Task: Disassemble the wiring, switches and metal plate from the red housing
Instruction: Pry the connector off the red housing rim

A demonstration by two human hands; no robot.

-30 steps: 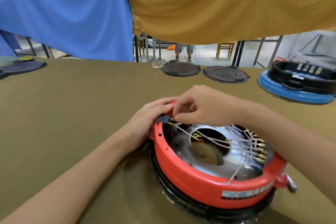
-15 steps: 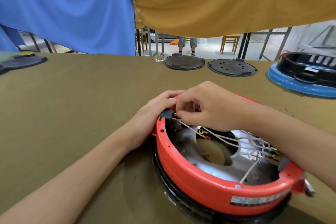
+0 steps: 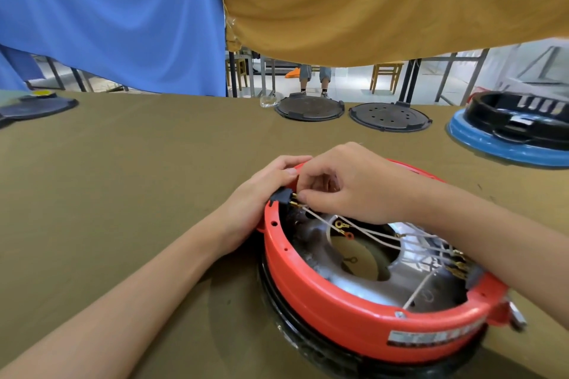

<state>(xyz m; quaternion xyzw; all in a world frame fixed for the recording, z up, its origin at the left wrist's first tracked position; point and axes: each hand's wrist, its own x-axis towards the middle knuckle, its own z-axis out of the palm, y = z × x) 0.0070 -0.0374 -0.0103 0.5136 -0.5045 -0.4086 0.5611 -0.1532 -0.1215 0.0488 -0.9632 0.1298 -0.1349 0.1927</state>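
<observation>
Since half a second before, my hands had hardly shifted on the housing; my head had tilted a little, so the red housing (image 3: 354, 311) sat lower and further right in view. It lay upside down on the olive-green table (image 3: 129, 181), on top of a black ring (image 3: 308, 344).

My left hand (image 3: 261, 194) gripped the far left rim of the housing from outside, fingers curled over the edge, just beside a small black switch (image 3: 281, 195) seated in the rim. My right hand (image 3: 348, 187) reached over from the right, its fingertips (image 3: 303, 194) pinched on the brass terminal at the switch, where the white wiring (image 3: 369, 234) began. That wiring ran slack across the metal plate (image 3: 348, 280) inside the housing to a row of brass connectors (image 3: 458, 264) near the right rim. Two loose ring terminals (image 3: 343, 229) hung over the plate's central hole.

At the table's far edge lay two black round lids (image 3: 309, 109), well apart from my work, with a blue-and-black housing (image 3: 505, 138) at far right and another dark lid (image 3: 34, 106) at far left. Blue cloth (image 3: 107, 15) and mustard cloth (image 3: 385, 0) hung behind.
</observation>
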